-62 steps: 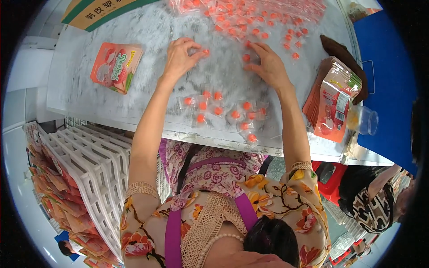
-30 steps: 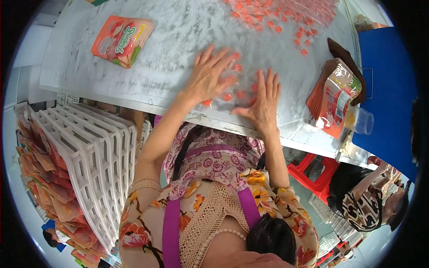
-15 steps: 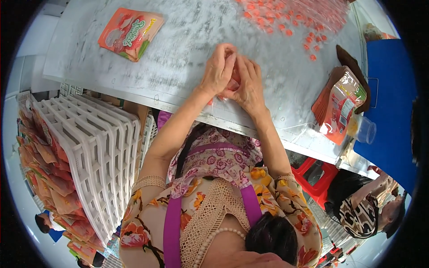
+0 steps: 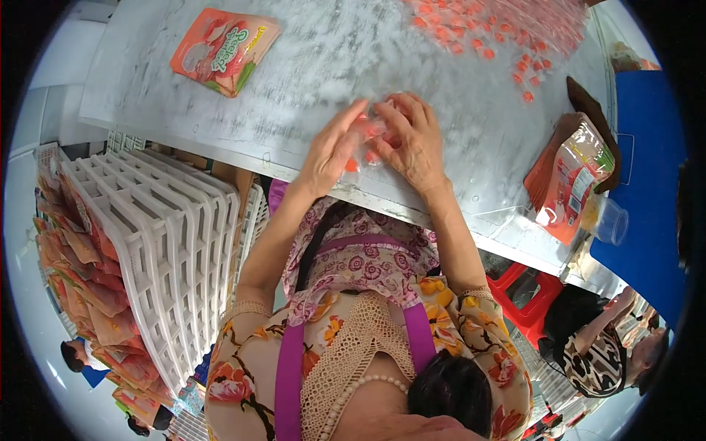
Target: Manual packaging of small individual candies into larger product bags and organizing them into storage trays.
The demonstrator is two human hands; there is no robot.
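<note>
Just beyond the table's front edge, small clear packets with red-orange pieces point(image 4: 369, 131) lie between my two hands. My left hand point(image 4: 329, 153) is at their left side, its fingers stretched forward and the thumb apart. From the right, my right hand point(image 4: 415, 145) curls its bent fingers and thumb around part of the cluster. One packet point(image 4: 352, 165) is near my left thumb, close to the edge. A filled red pouch point(image 4: 222, 53) lies flat at the far left of the table. A stack of flat red pouches point(image 4: 570, 180) leans at the right.
Many loose packets point(image 4: 489, 33) spread across the far right of the white table point(image 4: 309, 70). A clear plastic cup point(image 4: 610, 220) stands beside the blue panel point(image 4: 651, 162). White crates point(image 4: 169, 257), with filled pouches point(image 4: 88, 287), are stacked at left. A red stool point(image 4: 526, 298) and a person point(image 4: 599, 353) are at right.
My hands were clasped together around the packets. They have parted and come slightly nearer, the left one opening, and more of the packets shows between them.
</note>
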